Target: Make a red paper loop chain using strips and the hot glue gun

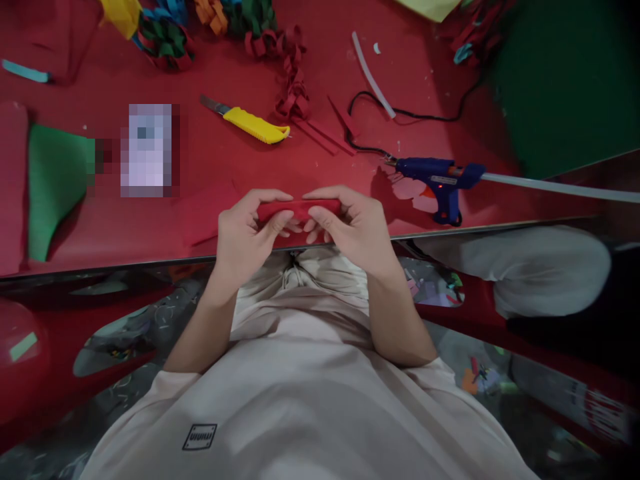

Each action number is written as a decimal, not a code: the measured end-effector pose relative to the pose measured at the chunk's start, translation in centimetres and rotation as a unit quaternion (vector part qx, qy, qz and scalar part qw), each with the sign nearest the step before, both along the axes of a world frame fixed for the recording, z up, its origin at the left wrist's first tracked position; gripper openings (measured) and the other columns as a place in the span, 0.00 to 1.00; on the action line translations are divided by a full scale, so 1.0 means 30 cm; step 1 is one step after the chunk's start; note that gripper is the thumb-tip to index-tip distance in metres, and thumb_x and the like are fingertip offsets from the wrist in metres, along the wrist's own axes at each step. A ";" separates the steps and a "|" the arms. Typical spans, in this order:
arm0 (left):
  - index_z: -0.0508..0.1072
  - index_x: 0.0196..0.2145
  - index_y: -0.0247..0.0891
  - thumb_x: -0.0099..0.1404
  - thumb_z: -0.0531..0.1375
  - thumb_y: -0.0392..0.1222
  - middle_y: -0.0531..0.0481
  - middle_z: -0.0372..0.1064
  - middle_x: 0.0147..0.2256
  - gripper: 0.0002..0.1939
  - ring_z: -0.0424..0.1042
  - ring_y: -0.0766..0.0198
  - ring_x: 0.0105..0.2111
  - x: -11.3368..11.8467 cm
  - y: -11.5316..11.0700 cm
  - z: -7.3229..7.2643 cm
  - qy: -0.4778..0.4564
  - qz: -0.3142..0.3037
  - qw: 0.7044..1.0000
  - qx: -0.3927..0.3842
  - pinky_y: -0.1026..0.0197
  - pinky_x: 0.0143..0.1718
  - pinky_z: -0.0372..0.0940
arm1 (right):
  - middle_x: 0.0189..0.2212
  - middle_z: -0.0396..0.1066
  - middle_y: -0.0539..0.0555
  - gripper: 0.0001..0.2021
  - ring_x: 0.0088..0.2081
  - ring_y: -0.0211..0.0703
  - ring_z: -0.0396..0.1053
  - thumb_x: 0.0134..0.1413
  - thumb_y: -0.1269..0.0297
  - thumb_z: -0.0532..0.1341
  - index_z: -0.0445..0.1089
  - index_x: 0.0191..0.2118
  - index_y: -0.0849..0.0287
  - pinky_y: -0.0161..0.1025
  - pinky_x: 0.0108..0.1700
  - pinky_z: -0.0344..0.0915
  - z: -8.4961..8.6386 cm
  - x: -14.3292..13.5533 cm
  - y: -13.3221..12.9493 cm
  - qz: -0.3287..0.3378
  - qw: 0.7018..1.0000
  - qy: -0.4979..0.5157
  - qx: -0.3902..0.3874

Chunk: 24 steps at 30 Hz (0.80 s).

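A small folded or rolled red piece (300, 209) is held level between both hands at the table's front edge. My left hand (250, 230) pinches its left end with thumb and fingers. On its right end, my right hand (350, 227) is closed in the same way, and the fingertips of both hands nearly meet underneath. A flat red sheet (207, 213) lies beside my left hand. Right of my right hand, a blue glue gun (435, 173) rests on its side with a small red light showing.
The red table (165, 230) also bears a yellow cutter (255, 125) with its blade out, a clear glue stick (373, 75), a black cable (430, 119), green sheet (55, 180), curled strips (293, 87) and a blurred pale rectangle (147, 150). Another person's leg (545, 267) is at right.
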<state>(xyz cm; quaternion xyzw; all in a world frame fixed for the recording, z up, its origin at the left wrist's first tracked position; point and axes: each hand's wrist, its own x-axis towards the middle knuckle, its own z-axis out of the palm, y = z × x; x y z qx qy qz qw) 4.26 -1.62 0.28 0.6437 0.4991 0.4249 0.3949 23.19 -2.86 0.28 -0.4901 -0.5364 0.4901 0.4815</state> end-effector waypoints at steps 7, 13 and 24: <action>0.75 0.50 0.43 0.74 0.60 0.58 0.49 0.80 0.34 0.18 0.83 0.60 0.32 -0.019 0.003 -0.018 -0.058 -0.030 0.997 -0.044 0.61 0.35 0.78 | 0.30 0.80 0.50 0.19 0.29 0.38 0.80 0.66 0.49 0.64 0.73 0.54 0.56 0.31 0.29 0.72 -0.017 -0.006 0.014 0.020 1.000 0.017 0.007; 0.74 0.53 0.44 0.75 0.58 0.60 0.48 0.79 0.34 0.20 0.83 0.59 0.34 -0.033 0.014 -0.028 -0.093 -0.039 0.993 -0.068 0.60 0.36 0.79 | 0.37 0.82 0.52 0.21 0.34 0.40 0.78 0.64 0.47 0.65 0.77 0.56 0.53 0.34 0.34 0.72 -0.015 0.034 0.014 0.052 0.994 -0.087 0.051; 0.80 0.48 0.41 0.70 0.65 0.54 0.45 0.80 0.46 0.17 0.79 0.61 0.41 -0.034 0.018 -0.012 -0.010 -0.002 1.000 0.005 0.64 0.40 0.75 | 0.33 0.79 0.52 0.16 0.32 0.37 0.75 0.65 0.50 0.64 0.80 0.43 0.58 0.33 0.37 0.71 -0.019 0.000 0.010 -0.021 0.996 -0.084 0.038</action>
